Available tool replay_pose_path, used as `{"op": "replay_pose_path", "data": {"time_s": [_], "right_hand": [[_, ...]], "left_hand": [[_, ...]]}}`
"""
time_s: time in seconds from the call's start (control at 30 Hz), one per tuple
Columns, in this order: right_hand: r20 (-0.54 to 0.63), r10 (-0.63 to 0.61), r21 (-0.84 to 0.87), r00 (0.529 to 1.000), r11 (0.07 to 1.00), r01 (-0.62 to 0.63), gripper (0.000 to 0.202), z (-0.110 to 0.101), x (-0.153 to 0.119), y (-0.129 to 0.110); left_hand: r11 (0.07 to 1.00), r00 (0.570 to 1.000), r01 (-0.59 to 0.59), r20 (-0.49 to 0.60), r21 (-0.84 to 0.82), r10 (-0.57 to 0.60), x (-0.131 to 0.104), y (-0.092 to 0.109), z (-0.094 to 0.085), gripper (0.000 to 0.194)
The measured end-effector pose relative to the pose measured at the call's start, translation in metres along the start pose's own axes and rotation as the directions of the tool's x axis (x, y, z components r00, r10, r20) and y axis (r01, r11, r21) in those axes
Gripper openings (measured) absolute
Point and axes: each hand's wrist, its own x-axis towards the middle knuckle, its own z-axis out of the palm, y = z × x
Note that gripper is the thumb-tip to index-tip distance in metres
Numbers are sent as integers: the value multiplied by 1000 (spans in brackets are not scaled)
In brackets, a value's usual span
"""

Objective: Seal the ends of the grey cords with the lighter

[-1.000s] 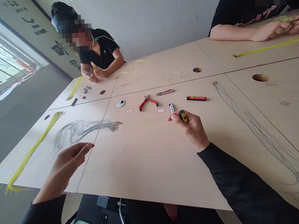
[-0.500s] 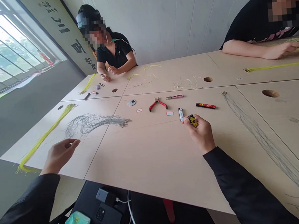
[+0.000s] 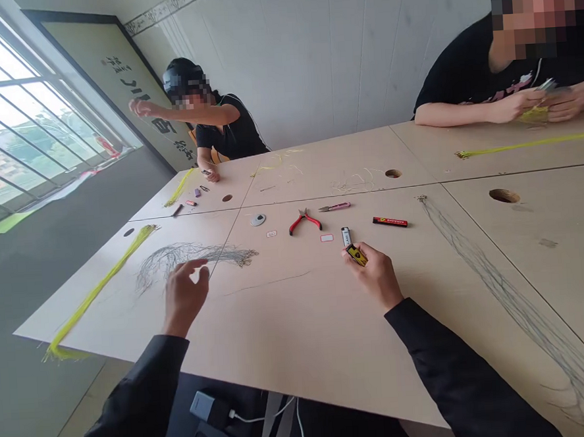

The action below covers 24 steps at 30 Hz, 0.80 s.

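Observation:
My left hand (image 3: 185, 294) hovers at the near side of a bundle of thin grey cords (image 3: 210, 255), thumb and index finger apart, nothing visible between them. A single fine dark cord (image 3: 271, 284) lies loosely curved on the table to its right. In my right hand (image 3: 377, 276) is a yellow and black lighter (image 3: 357, 255), gripped between thumb and fingers. Just beyond it a white lighter (image 3: 346, 236) lies on the table. Red-handled pliers (image 3: 305, 222) and pink-handled thread snips (image 3: 335, 207) rest farther back.
A yellow cord bundle (image 3: 103, 289) stretches along the left, a long grey bundle (image 3: 498, 278) along the right. A red and black lighter (image 3: 390, 222), a round disc (image 3: 258, 220) and holes like this one (image 3: 504, 195) are on the table. Two people sit across it.
My left hand has moved right and its pinch has opened; the fine cord, stretched before, now lies slack. My right hand still holds the lighter. The far-left person has raised an arm.

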Motion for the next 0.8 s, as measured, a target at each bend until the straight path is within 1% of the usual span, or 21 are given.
{"op": "replay_pose_path", "data": {"time_s": [0.03,0.07,0.1,0.13,0.17,0.2,0.23,0.3,0.37,0.43,0.5,0.57,0.67,0.73,0.8], "right_hand": [[22,0,17,1000,1000,0,28,1,0,0],[45,-3,34,999,999,1,27,1,-1,0],[64,-10,50,998,999,7,26,2,-1,-1],[76,-20,61,997,998,15,26,1,-2,-2],[81,-28,65,996,998,22,25,1,-2,-2],[84,-33,61,996,998,28,25,0,-1,-3],[79,-37,53,996,998,33,25,-1,-1,-3],[54,-37,32,998,999,36,23,-2,1,-3],[32,-39,25,999,999,38,21,-4,2,-3],[30,-38,36,999,999,37,20,-5,3,-4],[43,-31,56,999,998,29,19,-5,3,-6],[47,-19,75,999,997,15,19,-6,1,-7],[46,-6,113,999,994,1,21,-6,0,-10],[52,-10,153,999,988,2,19,-6,0,-10],[55,-15,192,998,981,4,16,-6,0,-10]], "left_hand": [[975,995,-7,99,-220,29,-6,22,20,28],[910,977,16,200,-414,73,-11,45,42,27],[827,950,57,284,-559,127,-17,68,64,27],[743,913,109,363,-660,188,-22,89,85,27],[666,876,160,416,-729,245,-27,109,104,28],[607,849,190,439,-772,293,-31,126,121,28],[570,822,199,453,-797,345,-34,141,135,28],[532,770,217,478,-819,422,-38,160,155,31],[513,716,248,512,-822,475,-38,168,163,37],[480,668,289,534,-828,519,-37,166,166,41],[433,630,318,529,-844,568,-35,161,166,40],[394,617,331,512,-858,597,-34,156,166,39],[359,626,367,513,-858,588,-37,154,167,36],[312,621,444,539,-840,569,-41,155,168,34],[205,604,566,571,-799,556,-46,156,169,30]]}}
